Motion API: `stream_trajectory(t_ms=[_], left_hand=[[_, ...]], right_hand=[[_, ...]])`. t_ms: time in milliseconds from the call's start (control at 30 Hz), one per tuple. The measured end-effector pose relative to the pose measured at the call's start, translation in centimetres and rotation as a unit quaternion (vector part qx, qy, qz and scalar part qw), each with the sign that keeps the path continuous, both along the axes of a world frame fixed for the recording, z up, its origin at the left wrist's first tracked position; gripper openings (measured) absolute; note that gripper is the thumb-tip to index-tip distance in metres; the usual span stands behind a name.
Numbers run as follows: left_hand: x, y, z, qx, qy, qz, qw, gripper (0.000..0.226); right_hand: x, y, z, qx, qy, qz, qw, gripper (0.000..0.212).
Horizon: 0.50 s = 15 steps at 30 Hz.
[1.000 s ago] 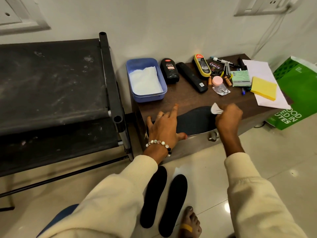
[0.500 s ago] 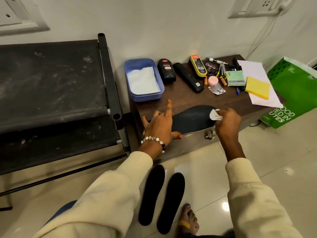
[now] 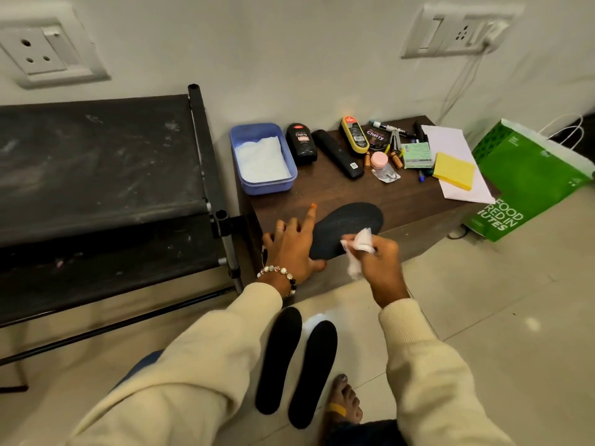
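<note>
A black shoe insole (image 3: pixel 349 225) lies on the front edge of a low dark wooden table (image 3: pixel 399 201). My left hand (image 3: pixel 294 244) rests on its near end with fingers spread and straight, the thumb under the edge. My right hand (image 3: pixel 381 262) pinches a crumpled white tissue (image 3: pixel 357 249) at the insole's near side. Two more black insoles (image 3: pixel 296 365) lie side by side on the floor below.
On the table stand a blue tub (image 3: pixel 262 159) with white tissue, a black polish bottle (image 3: pixel 301 143), a black brush (image 3: pixel 338 154), a yellow sponge applicator (image 3: pixel 354 135), sticky notes (image 3: pixel 454 170) and pens. A black rack (image 3: pixel 103 194) stands left, a green bag (image 3: pixel 521 185) right. A bare foot (image 3: pixel 344 400) is on the floor.
My right hand has drawn the tissue from the insole's far end back along it toward its near edge. My left hand has stayed on the insole.
</note>
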<state>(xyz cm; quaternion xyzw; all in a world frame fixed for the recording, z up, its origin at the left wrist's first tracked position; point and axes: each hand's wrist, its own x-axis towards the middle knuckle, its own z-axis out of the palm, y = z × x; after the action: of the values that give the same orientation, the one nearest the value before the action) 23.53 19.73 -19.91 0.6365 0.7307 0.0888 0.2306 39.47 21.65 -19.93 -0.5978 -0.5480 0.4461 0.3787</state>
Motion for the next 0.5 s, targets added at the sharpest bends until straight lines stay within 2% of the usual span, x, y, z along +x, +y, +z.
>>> stream_trajectory(t_ms=[33,67,100,133,200,300,333,500], left_hand=[[0.1,-0.5,0.2,-0.004,-0.014,0.006,1.0,0.113],[0.2,-1.2,0.5,-0.005,-0.031,0.013,0.999,0.112],[0.3,-1.9,0.7,-0.004,-0.053,0.019,0.998,0.111],[0.4,-2.5,0.9,0.0,-0.08,0.025,0.996,0.111],[0.5,-4.4,1.6,0.022,-0.136,0.043,0.989,0.109],[0.7,-7.4,3.4,0.065,-0.197,0.078,0.975,0.106],[0.7,-8.7,4.3,0.078,-0.215,0.091,0.969,0.105],[-1.1,-14.5,9.4,0.144,-0.265,0.159,0.94,0.101]], right_hand=[[0.6,-0.5,0.1,-0.051,0.102,-0.099,0.989,0.01],[1.3,-1.1,0.2,-0.1,0.187,-0.187,0.959,0.01],[1.8,-1.7,0.4,-0.139,0.248,-0.248,0.926,0.01],[2.1,-2.2,0.4,-0.171,0.276,-0.269,0.907,0.008],[2.2,-4.2,0.3,-0.21,0.293,-0.235,0.903,0.004],[0.9,-7.3,1.2,-0.238,0.301,-0.145,0.912,0.035],[0.2,-8.5,2.2,-0.231,0.306,-0.113,0.916,0.038],[-3.7,-13.8,6.6,-0.164,0.346,0.03,0.923,0.016]])
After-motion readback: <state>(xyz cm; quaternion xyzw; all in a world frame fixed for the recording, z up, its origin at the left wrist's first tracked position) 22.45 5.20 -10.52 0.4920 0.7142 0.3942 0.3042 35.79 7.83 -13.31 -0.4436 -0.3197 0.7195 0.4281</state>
